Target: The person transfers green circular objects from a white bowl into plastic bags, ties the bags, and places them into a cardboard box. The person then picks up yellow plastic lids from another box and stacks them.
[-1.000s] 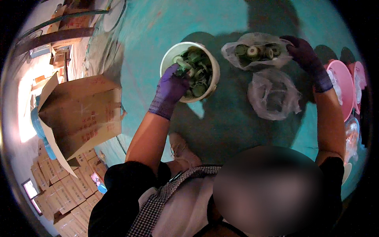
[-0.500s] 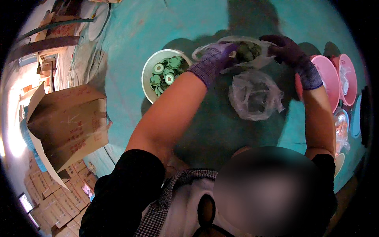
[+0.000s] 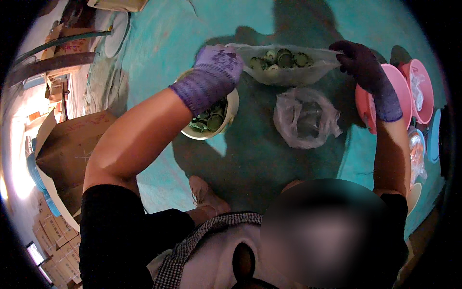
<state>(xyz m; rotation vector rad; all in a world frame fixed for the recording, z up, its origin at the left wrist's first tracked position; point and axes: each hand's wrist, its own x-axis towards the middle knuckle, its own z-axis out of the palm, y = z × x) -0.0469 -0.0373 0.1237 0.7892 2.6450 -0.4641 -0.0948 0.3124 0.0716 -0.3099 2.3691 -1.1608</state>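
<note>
- Green floor (image 3: pixel 159 62) fills the frame's centre.
- Upper centre: clear bag (image 3: pixel 299 78) holding green parts (image 3: pixel 285 59).
- Left hand (image 3: pixel 219 65) pinches one edge, right hand (image 3: pixel 356 60) the other, apparently spreading its mouth.

Each grip (image 3: pixel 219 66) purple-gloved (knitted cuffs (image 3: pixel 191 94)); black sleeves (image 3: pixel 113 224) — pale apron (image 3: pixel 211 255), checked edging (image 3: pixel 172 265)

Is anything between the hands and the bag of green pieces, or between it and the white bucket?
Nothing visible blocks the bag: the left hand grips its left end, the right hand its right. Toward the bucket, only the left hand intrudes, hiding part of it.
</note>
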